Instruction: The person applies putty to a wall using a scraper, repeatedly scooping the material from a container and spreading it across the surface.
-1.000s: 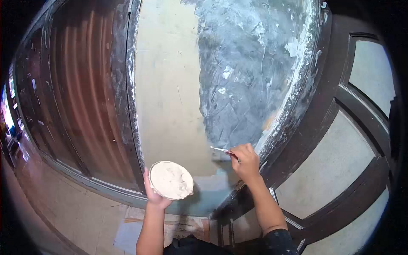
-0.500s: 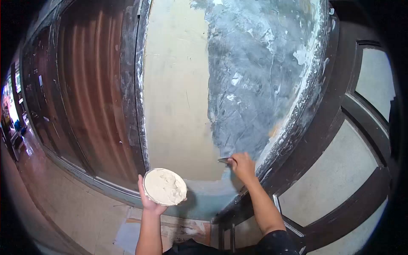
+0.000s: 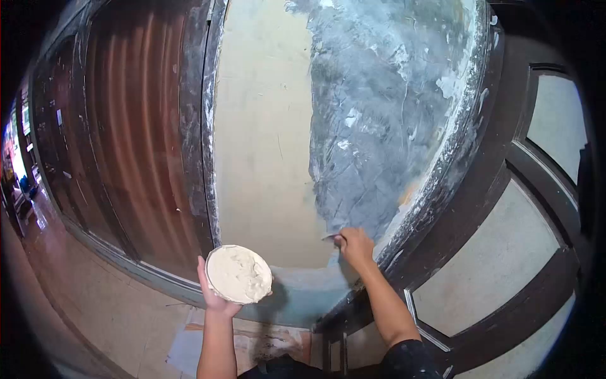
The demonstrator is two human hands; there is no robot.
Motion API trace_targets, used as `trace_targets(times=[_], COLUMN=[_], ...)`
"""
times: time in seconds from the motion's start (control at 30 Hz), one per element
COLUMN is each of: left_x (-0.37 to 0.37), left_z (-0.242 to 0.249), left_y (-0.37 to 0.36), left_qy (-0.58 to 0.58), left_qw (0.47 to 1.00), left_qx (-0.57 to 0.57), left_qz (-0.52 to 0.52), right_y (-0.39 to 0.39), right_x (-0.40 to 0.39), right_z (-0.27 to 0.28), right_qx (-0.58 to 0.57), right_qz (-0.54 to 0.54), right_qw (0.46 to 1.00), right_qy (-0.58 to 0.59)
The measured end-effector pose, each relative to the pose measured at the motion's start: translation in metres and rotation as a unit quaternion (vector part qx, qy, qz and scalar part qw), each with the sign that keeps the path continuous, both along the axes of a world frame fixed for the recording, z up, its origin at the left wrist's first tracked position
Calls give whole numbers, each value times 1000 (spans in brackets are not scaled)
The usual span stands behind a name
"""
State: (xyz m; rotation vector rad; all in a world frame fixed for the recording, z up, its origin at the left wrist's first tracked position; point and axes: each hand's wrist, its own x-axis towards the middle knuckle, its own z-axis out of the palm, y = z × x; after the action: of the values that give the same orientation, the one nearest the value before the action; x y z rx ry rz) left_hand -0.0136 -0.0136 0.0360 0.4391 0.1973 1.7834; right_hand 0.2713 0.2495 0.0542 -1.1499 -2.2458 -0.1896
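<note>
My left hand (image 3: 218, 299) holds a round container of cream-coloured paste (image 3: 238, 274) from its left side and below. The paste has a rough, scooped surface. My right hand (image 3: 355, 246) is closed on a small flat scraper (image 3: 330, 237), whose blade lies against the wall. That spot is at the low end of the border between a smooth beige coat (image 3: 264, 145) on the left and a blotchy grey-blue wall surface (image 3: 372, 126) on the right.
Reddish-brown panels (image 3: 136, 126) in a dark frame stand on the left. A dark door with pale panels (image 3: 489, 259) is at the right. On the floor below lie a pale sheet (image 3: 184, 350) and a stained board. A bluish ledge (image 3: 297, 303) runs under the wall.
My left hand and the container have moved slightly to the left and up. My right hand has shifted a little to the left with the scraper, which stays near the same border.
</note>
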Motion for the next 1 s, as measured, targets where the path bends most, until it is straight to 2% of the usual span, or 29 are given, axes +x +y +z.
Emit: trace_targets(times=[0.07,0.13,0.27,0.43,0.5,0.53,0.67,0.73,0.77,0.8,0.9,0.97,1.0], left_x=[-3,-3,-6,-12,-13,-14,-18,-19,-20,-19,-12,-16,-8], left_z=[3,4,2,-1,-1,-1,-2,-2,0,5,12,-2,13], left_y=[0,-2,-9,-9,-10,-10,-15,-16,-16,-16,-12,0,-4], left_qy=[-2,-6,-15,-2,-8,7,-23,-40,-55,29,-19,-10,-9], left_qw=[1000,1000,1000,1000,1000,1000,1000,999,998,999,999,999,1000], left_qx=[3,4,-2,6,10,23,6,8,8,21,-6,3,12], left_qz=[0,0,20,20,18,15,13,12,9,9,37,31,13], right_y=[-2,-13,-19,-6,-23,-26,-20,-18,-10,-15,-28,-43,-52], right_x=[-3,-5,-4,-16,-17,-14,-3,-11,-12,-15,-10,-6,-4], right_z=[21,33,-6,25,46,47,-14,-25,-24,-2,63,94,108], right_qx=[3,36,-17,22,163,165,81,30,34,59,110,129,141], right_qz=[-6,0,6,16,40,41,47,37,-1,8,36,55,128], right_qw=[1000,997,1000,1000,982,983,996,999,999,998,989,984,976], right_qy=[4,74,5,6,91,68,-3,-13,1,35,90,112,102])
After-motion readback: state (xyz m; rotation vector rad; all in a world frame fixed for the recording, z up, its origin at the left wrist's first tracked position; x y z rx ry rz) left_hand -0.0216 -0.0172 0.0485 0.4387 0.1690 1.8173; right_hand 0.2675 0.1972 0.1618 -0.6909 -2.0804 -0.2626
